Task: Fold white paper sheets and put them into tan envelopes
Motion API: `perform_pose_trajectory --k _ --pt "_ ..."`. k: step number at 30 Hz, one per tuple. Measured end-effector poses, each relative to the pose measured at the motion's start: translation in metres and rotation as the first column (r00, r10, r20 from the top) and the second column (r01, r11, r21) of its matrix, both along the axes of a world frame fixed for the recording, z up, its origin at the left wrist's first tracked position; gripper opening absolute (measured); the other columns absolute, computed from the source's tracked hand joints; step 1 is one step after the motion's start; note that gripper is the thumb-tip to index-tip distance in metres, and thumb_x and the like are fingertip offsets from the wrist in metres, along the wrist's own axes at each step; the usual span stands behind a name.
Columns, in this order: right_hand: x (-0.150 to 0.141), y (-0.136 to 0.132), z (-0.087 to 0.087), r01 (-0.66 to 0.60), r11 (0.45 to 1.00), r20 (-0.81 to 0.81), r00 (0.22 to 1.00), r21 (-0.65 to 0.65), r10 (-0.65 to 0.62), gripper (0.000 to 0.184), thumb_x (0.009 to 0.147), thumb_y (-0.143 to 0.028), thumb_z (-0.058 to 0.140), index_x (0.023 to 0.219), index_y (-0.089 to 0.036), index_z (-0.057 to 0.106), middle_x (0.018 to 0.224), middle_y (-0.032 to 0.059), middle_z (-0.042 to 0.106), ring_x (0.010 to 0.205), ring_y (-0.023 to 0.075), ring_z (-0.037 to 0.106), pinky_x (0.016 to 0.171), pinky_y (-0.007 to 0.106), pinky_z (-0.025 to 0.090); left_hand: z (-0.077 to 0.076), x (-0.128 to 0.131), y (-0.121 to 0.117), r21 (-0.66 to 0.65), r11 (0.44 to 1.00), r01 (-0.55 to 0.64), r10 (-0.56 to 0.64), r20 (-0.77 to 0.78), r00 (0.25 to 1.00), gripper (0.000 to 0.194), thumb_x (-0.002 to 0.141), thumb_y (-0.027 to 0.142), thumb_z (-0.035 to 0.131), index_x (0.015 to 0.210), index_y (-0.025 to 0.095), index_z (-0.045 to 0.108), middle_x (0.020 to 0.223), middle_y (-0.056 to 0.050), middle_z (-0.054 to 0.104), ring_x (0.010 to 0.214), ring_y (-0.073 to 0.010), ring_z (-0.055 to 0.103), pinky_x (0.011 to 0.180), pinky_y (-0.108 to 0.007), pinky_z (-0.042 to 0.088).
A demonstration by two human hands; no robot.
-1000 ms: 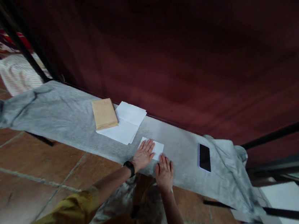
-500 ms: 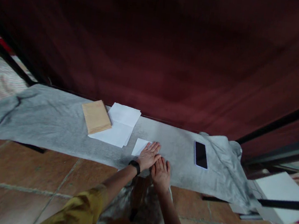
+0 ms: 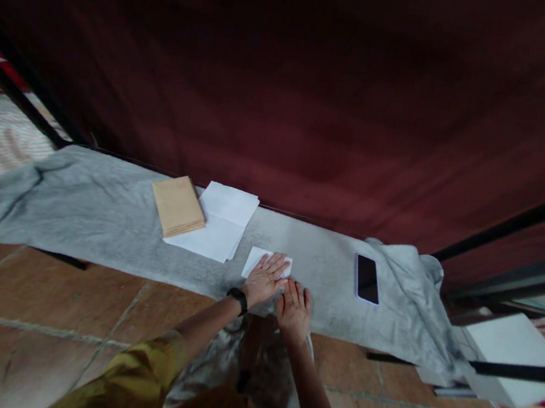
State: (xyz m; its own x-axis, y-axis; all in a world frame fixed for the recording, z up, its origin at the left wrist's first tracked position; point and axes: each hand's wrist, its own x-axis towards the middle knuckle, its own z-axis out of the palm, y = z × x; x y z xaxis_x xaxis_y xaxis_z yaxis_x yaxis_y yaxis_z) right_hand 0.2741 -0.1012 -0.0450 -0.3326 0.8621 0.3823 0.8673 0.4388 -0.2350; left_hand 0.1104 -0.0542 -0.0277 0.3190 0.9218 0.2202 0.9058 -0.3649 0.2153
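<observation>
A small folded sheet of white paper (image 3: 254, 259) lies on the grey cloth in front of me. My left hand (image 3: 266, 280), with a black band on its wrist, rests flat on that paper with its fingers spread, covering much of it. Just right of it, my right hand (image 3: 295, 310) lies palm down with fingers stretched out, its fingertips by the paper's lower right corner. Whether those fingertips touch the paper I cannot tell. Neither hand grips anything.
Brown envelopes (image 3: 179, 207) in a stack overlap larger white sheets (image 3: 223, 221) to the left. A phone (image 3: 367, 279) lies to the right. Grey cloth (image 3: 103, 210) covers the narrow bench, a dark red curtain (image 3: 281, 132) hangs behind it, and a white board (image 3: 502, 355) stands low at right.
My left hand has slid slightly left across the folded paper, uncovering its right end. My right hand has stayed nearly in place. The camera view has shifted slightly.
</observation>
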Motion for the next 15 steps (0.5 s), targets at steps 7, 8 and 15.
perform_pose_trajectory --k 7,8,15 --pt "0.001 0.000 -0.001 -0.018 1.000 0.022 1.000 0.021 0.017 0.045 0.102 -0.024 0.036 0.143 -0.016 0.051 0.144 0.0093 0.058 0.136 0.0257 0.047 0.118 0.048 0.022 -0.004 -0.019 -0.015 0.001 0.999 -0.043 0.043 -0.015 0.999 0.052 0.102 0.045 0.037 0.151 0.028 0.041 0.161 -0.004 0.034 0.150 -0.0246 0.027 0.124 -0.049 0.016" --pt "0.002 0.000 -0.001 -0.018 1.000 0.026 0.999 0.024 0.018 0.045 0.102 -0.024 0.036 0.144 -0.015 0.051 0.144 0.0095 0.058 0.136 0.0259 0.047 0.118 0.049 0.023 -0.005 -0.021 -0.017 0.001 0.999 -0.052 0.052 -0.017 0.998 0.053 0.102 0.046 0.038 0.151 0.028 0.040 0.161 -0.004 0.034 0.150 -0.0244 0.027 0.124 -0.049 0.016" --pt "0.003 0.000 -0.003 -0.027 0.999 0.035 0.999 0.040 0.026 0.046 0.102 -0.024 0.036 0.145 -0.015 0.049 0.143 0.0100 0.059 0.135 0.0256 0.048 0.117 0.049 0.024 -0.005 -0.035 -0.028 -0.002 0.994 -0.111 0.111 -0.023 0.994 0.056 0.102 0.049 0.036 0.152 0.024 0.038 0.161 -0.007 0.034 0.150 -0.0229 0.027 0.124 -0.047 0.016"
